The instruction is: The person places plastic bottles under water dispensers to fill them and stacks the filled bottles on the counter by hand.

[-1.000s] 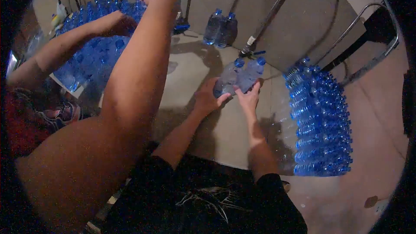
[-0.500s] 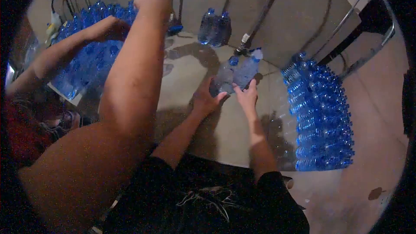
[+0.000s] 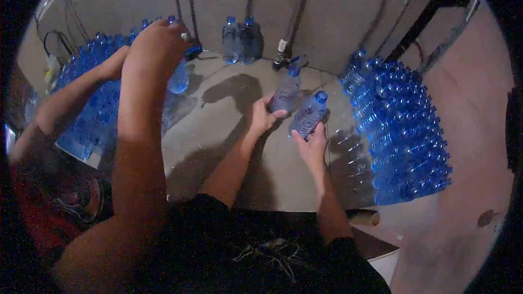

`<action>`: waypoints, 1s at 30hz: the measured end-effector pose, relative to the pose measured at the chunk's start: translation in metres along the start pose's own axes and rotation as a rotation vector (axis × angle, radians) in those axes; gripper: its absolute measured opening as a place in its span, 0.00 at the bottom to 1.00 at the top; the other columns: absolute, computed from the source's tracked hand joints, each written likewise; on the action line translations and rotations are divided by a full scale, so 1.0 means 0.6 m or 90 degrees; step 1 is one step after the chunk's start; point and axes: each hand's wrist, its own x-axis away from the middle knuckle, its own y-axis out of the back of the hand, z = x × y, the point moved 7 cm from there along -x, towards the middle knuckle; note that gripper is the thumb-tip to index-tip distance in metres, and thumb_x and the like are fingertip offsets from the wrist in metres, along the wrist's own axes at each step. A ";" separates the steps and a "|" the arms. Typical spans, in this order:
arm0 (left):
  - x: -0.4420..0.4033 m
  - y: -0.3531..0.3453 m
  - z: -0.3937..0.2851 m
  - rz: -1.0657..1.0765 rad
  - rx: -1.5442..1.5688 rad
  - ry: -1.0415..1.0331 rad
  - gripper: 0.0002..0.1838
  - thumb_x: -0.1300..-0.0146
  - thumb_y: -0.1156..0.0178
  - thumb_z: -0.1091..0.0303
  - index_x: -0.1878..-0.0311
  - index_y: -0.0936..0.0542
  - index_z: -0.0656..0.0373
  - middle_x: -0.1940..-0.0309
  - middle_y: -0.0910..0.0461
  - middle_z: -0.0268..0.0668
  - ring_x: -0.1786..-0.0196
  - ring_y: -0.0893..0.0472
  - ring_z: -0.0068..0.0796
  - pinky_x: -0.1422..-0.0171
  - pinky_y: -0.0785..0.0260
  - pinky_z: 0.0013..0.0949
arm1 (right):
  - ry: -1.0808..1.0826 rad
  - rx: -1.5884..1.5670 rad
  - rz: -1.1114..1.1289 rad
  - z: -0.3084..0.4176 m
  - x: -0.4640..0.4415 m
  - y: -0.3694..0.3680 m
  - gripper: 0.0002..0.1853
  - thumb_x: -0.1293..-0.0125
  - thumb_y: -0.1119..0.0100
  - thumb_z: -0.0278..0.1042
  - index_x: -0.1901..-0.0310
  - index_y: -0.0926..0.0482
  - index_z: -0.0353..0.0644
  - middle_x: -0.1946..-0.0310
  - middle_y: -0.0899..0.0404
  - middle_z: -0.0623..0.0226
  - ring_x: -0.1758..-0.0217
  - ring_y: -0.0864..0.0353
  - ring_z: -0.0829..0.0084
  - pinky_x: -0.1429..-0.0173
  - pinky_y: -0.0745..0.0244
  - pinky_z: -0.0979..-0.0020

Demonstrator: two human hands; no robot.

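Note:
My left hand (image 3: 263, 116) is closed around the lower part of a clear plastic bottle (image 3: 286, 91) with a blue cap, tilted a little, over the pale table (image 3: 218, 130). In my right hand (image 3: 312, 145) is a second plastic bottle (image 3: 308, 113), gripped near its base with the blue-capped end leaning away to the right. The two bottles are slightly apart. To the right stands a large block of blue-capped bottles (image 3: 403, 130) in close rows.
At my left, a co-worker's arm (image 3: 140, 109) reaches across in front of another dense group of bottles (image 3: 92, 98). A pair of bottles (image 3: 239, 41) stands by the back wall (image 3: 338, 11). A dark pole (image 3: 298, 11) and cables rise behind. A cardboard tube (image 3: 364, 217) lies near the front edge.
The two bottles in my hands were close together and have moved apart, the right one coming nearer to me. The co-worker's arm has shifted left and lower. The camera view has shifted.

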 end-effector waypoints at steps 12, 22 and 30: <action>-0.015 -0.031 0.030 0.057 -0.078 0.052 0.44 0.50 0.21 0.69 0.31 0.30 0.73 0.37 0.23 0.56 0.36 0.21 0.40 0.32 0.28 0.39 | -0.087 0.489 -0.404 -0.111 0.033 0.320 0.46 0.41 0.27 0.52 0.32 0.36 0.25 0.34 0.32 0.36 0.31 0.31 0.39 0.27 0.35 0.51; 0.171 0.112 -0.024 -0.049 0.012 0.146 0.39 0.43 0.27 0.76 0.28 0.31 0.63 0.40 0.20 0.42 0.36 0.23 0.33 0.29 0.32 0.38 | 0.194 0.706 -0.606 -0.149 0.017 0.333 0.43 0.39 0.25 0.43 0.32 0.39 0.28 0.44 0.30 0.51 0.46 0.27 0.64 0.38 0.28 0.61; 0.350 0.300 -0.058 -0.230 0.016 0.240 0.22 0.37 0.30 0.72 0.40 0.20 0.64 0.58 0.14 0.33 0.57 0.18 0.19 0.48 0.24 0.26 | 0.213 0.055 0.071 0.248 -0.003 -0.162 0.30 0.38 0.29 0.31 0.34 0.28 0.41 0.55 0.22 0.64 0.62 0.21 0.71 0.60 0.22 0.73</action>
